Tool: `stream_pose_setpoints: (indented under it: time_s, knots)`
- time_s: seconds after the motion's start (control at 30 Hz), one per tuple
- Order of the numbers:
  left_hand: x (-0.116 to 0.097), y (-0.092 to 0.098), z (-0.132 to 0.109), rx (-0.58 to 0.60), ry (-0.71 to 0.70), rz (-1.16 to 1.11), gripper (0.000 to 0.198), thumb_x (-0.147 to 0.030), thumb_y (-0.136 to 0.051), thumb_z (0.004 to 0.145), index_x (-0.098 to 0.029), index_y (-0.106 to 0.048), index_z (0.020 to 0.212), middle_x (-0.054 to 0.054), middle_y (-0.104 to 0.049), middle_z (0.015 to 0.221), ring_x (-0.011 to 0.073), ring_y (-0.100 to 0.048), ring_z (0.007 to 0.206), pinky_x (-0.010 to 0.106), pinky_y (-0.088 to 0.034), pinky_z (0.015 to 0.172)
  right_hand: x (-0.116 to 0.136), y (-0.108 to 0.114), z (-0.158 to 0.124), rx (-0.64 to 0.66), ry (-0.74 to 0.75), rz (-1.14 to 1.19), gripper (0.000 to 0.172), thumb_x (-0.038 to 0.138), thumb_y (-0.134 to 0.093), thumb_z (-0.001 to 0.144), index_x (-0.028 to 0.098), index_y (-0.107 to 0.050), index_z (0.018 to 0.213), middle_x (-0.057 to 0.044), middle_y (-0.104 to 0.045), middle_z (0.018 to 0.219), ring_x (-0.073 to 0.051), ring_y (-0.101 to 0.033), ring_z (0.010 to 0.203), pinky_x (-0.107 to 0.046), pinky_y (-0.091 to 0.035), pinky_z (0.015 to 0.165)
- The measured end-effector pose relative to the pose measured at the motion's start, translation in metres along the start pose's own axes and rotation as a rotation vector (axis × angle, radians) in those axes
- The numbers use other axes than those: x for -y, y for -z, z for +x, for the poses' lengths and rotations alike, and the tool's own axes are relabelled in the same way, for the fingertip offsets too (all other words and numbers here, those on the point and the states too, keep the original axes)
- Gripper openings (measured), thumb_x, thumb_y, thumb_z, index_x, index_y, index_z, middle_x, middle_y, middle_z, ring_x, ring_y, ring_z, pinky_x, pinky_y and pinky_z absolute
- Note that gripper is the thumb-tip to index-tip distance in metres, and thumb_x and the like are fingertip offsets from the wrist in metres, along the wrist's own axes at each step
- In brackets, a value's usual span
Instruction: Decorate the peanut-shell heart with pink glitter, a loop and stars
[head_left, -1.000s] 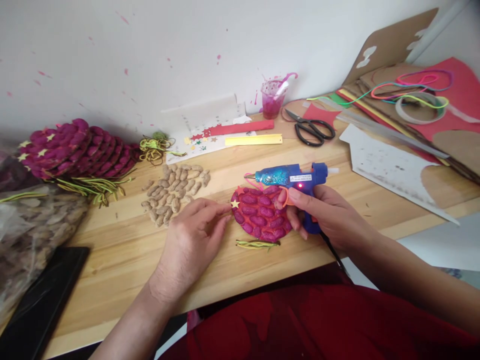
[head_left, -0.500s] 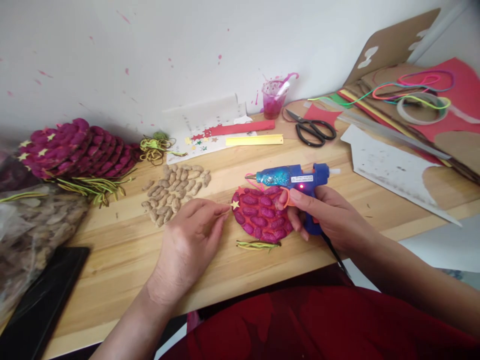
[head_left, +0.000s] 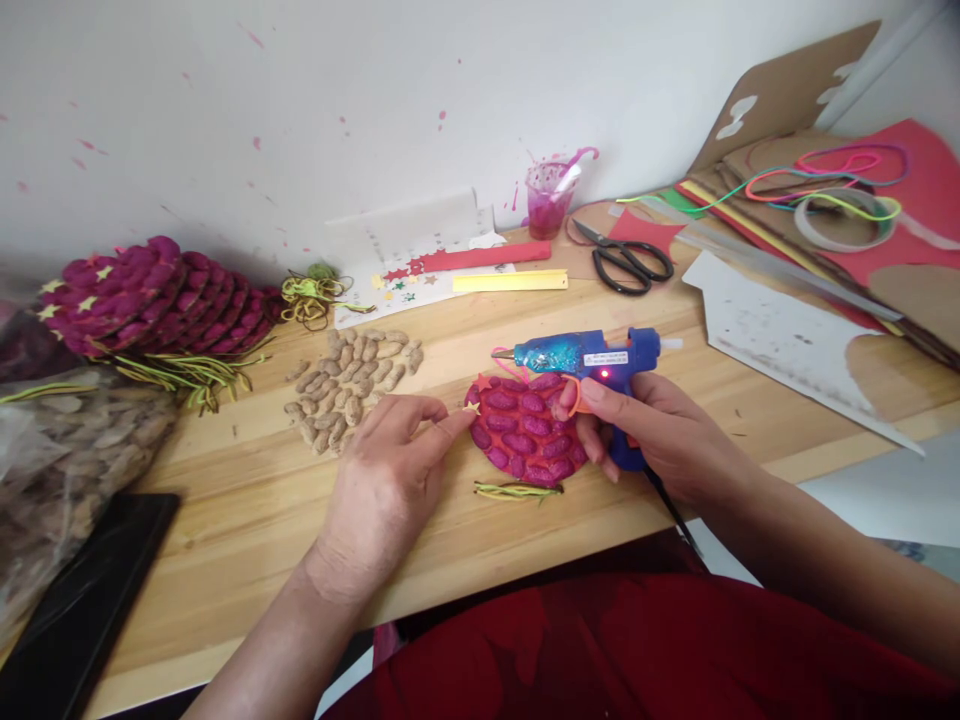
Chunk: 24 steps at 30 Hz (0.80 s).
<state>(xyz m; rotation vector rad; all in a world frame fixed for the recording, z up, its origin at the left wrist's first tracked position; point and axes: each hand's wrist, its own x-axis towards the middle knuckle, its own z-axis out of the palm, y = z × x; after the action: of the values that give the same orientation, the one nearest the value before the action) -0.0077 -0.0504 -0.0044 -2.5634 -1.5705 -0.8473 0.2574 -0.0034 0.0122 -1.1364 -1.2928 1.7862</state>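
My right hand [head_left: 660,430] is wrapped round a blue glue gun [head_left: 562,352], its red light lit and its nozzle pointing left. That hand's fingertips also touch an orange loop [head_left: 575,395] at the edge of a round craft piece [head_left: 529,428], covered with purple-painted peanuts. A small yellow star [head_left: 472,408] sits at the piece's left edge. One stretched fingertip of my left hand [head_left: 397,470] presses on this star, while the other fingers are loosely bent. An orange-red star [head_left: 482,382] lies just above it. Yellow-green strings [head_left: 519,491] stick out along the piece's near edge.
Loose peanuts [head_left: 352,380] lie beyond my left hand. At the left are stacked purple pieces [head_left: 150,295], a peanut bag [head_left: 82,460] and a black slab [head_left: 90,600]. Black-handled scissors [head_left: 630,262], a cup of purple paint [head_left: 547,200] and white board [head_left: 787,340] stand or lie farther back.
My left hand has gone from pinching near the yellow star to pressing on it with one fingertip. The right hand holds the glue gun as before, nearly still.
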Motion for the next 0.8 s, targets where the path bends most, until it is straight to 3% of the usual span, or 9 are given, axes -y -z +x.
stream_pose_setpoints:
  time_s: [0.8]
  knots:
    - [0.0009, 0.0019, -0.0022, 0.024, -0.017, -0.007, 0.038, -0.002, -0.061, 0.092, -0.023, -0.071, 0.122, 0.007, -0.066, 0.103, 0.0212, -0.060, 0.093, 0.036, -0.050, 0.083, 0.0005, -0.0015, 0.0003, -0.031, -0.007, -0.012, 0.037, 0.055, -0.067, 0.092, 0.019, -0.067, 0.087, 0.002, -0.060, 0.058, -0.010, -0.051, 0.047, -0.022, -0.039, 0.043]
